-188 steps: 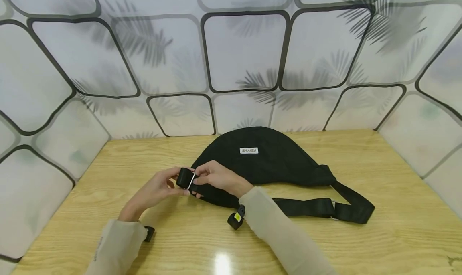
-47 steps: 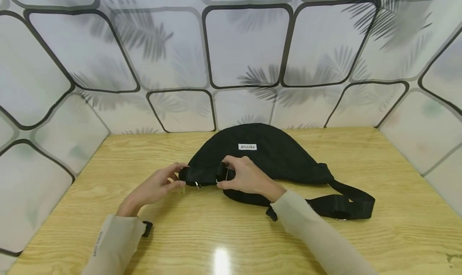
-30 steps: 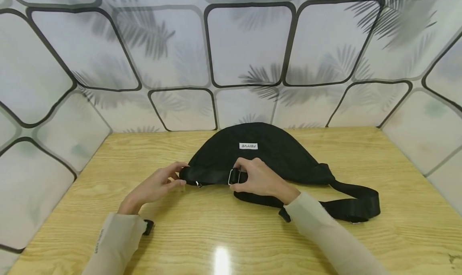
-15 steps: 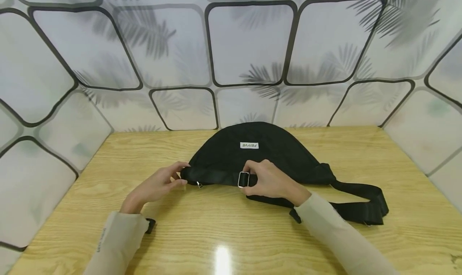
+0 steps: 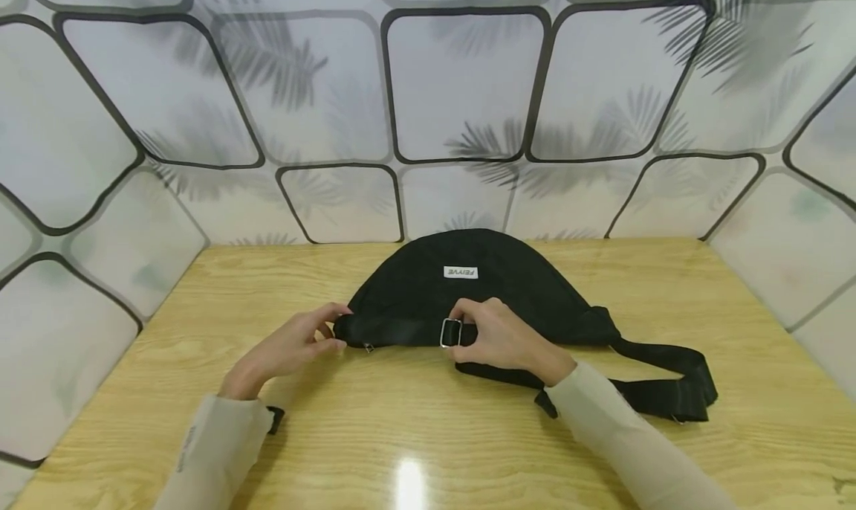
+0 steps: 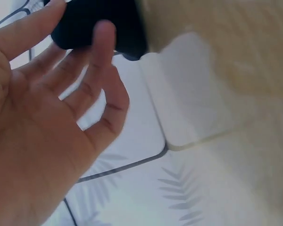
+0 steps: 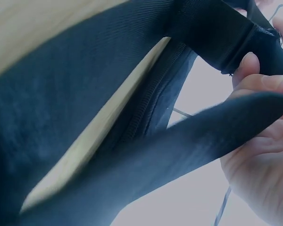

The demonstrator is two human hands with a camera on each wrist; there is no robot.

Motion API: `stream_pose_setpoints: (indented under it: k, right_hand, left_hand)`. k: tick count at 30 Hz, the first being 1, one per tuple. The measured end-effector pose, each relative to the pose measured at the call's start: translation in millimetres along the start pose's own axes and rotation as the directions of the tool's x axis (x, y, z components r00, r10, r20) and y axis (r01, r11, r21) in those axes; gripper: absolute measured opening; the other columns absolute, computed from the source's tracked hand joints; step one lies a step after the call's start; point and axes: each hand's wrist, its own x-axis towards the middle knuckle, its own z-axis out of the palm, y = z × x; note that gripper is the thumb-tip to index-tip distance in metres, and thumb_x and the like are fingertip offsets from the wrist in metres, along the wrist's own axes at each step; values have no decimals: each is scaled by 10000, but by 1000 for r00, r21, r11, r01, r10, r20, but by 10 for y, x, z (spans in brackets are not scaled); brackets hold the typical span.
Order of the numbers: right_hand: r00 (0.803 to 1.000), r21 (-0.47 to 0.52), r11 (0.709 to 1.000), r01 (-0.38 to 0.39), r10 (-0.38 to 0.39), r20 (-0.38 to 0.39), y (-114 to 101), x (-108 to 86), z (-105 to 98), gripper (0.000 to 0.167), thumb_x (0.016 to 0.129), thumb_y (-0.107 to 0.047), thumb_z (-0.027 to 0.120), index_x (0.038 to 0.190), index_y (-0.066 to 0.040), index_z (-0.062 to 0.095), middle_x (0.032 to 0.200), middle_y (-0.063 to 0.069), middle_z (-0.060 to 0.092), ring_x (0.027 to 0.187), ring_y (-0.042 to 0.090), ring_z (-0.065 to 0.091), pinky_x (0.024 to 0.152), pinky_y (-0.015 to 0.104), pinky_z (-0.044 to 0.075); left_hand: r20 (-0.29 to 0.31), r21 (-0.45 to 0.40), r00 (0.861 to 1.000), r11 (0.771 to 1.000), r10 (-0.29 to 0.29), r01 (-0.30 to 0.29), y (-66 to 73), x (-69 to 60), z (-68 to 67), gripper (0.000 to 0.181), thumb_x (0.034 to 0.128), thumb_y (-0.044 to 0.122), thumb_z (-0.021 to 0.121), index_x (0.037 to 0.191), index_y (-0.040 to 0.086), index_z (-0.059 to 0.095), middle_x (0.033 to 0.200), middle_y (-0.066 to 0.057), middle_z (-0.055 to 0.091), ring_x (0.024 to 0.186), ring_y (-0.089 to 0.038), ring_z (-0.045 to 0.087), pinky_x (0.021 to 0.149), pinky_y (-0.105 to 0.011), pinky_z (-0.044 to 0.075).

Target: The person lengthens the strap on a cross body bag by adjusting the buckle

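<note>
Black strap (image 5: 404, 331), pinched by left hand (image 5: 287, 350) and right hand (image 5: 503, 337), masks part of the bag (image 5: 468, 294) on the wooden table (image 5: 354, 428).

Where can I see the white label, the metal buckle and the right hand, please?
White label (image 5: 461, 273): head view, middle of its printed front.
Metal buckle (image 5: 443, 333): head view, picture-left bar of its frame.
Right hand (image 5: 503, 336): head view, back of the hand.

We observe two long beige sleeves: the left sleeve (image 5: 217, 450) carries small, illegible dark lettering (image 5: 186, 450); the right sleeve (image 5: 631, 432) matches in colour. We note a black left-wrist fitting (image 5: 276, 419) and a black right-wrist fitting (image 5: 545, 404).
</note>
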Motion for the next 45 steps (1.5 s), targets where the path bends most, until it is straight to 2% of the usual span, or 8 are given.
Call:
stream_pose_setpoints:
  k: [4, 9, 16, 21, 28, 35, 42, 45]
  right_hand:
    - [1000, 3, 1000, 6, -6, -15, -1, 10, 15, 283, 813, -209, 797, 1012, -53, 670, 671, -128, 609, 543, 37, 488, 526, 241, 411]
    - [1000, 24, 1000, 18, -18, -23, -10, 29, 15, 283, 816, -189, 795, 1021, -44, 665, 675, -116, 609, 547, 35, 506, 519, 235, 430]
    - [999, 37, 998, 44, -43, -34, -16, 55, 16, 266, 822, -173, 791, 1016, -43, 664, 676, -118, 609, 544, 28, 503, 519, 235, 428]
    - [997, 49, 997, 59, -56, -50, -9, 72, 36, 257, 819, -159, 788, 1012, -44, 664, 672, -111, 600, 534, 24, 497, 508, 231, 417]
    - [997, 67, 996, 66, -63, -43, -51, 87, 59, 279, 817, -149, 788, 1039, -34, 665, 674, -94, 585, 519, 26, 477, 497, 217, 396]
    - [996, 68, 994, 81, -79, -36, -56, 104, 40, 283, 832, -119, 775, 1067, -18, 654, 678, -77, 578, 501, 18, 440, 477, 213, 364]
    - [998, 92, 994, 60, -58, -22, -47, 85, 15, 307, 847, -119, 794, 1097, -17, 648, 695, -64, 594, 503, 33, 458, 486, 224, 388]
    - [999, 94, 995, 37, -37, 5, -36, 74, -3, 372, 844, -156, 824, 1137, -22, 636, 714, -64, 601, 512, 37, 464, 496, 226, 393]
  left_hand:
    - [-7, 24, 1000, 1000, -12, 12, 82, -21, -21, 460, 960, 106, 715, 1363, -42, 549, 1316, -234, 575, 1073, -350, 577, 866, -501, 493]
    - [-35, 53, 998, 997, 60, -58, 221, 44, 1, 515, 953, 187, 743, 1364, -60, 557, 1341, -220, 574, 1179, -416, 508, 974, -598, 414]
    - [-9, 34, 986, 985, 167, -167, 422, 329, 137, 520, 919, 120, 775, 1342, -87, 555, 1267, -248, 609, 1120, -412, 572, 955, -556, 464]
    - [35, 47, 985, 984, 169, -171, 526, 496, 249, 537, 904, 112, 791, 1349, -69, 553, 1248, -211, 620, 1106, -364, 599, 954, -497, 488]
    - [47, 71, 986, 985, 157, -160, 571, 560, 368, 522, 880, 127, 818, 1305, -68, 585, 1181, -150, 658, 1060, -296, 633, 928, -428, 513]
    - [42, 5, 987, 988, 154, -154, 601, 625, 475, 493, 890, 132, 809, 1302, -40, 600, 1215, -157, 674, 1113, -290, 645, 950, -430, 507]
    - [41, -7, 981, 981, 192, -192, 607, 678, 521, 373, 917, 83, 769, 1246, -41, 646, 1116, -104, 724, 933, -165, 664, 817, -335, 529]
    - [47, 0, 983, 984, 178, -179, 618, 675, 514, 368, 918, 86, 768, 1245, -37, 649, 1117, -93, 724, 925, -130, 654, 812, -306, 519]
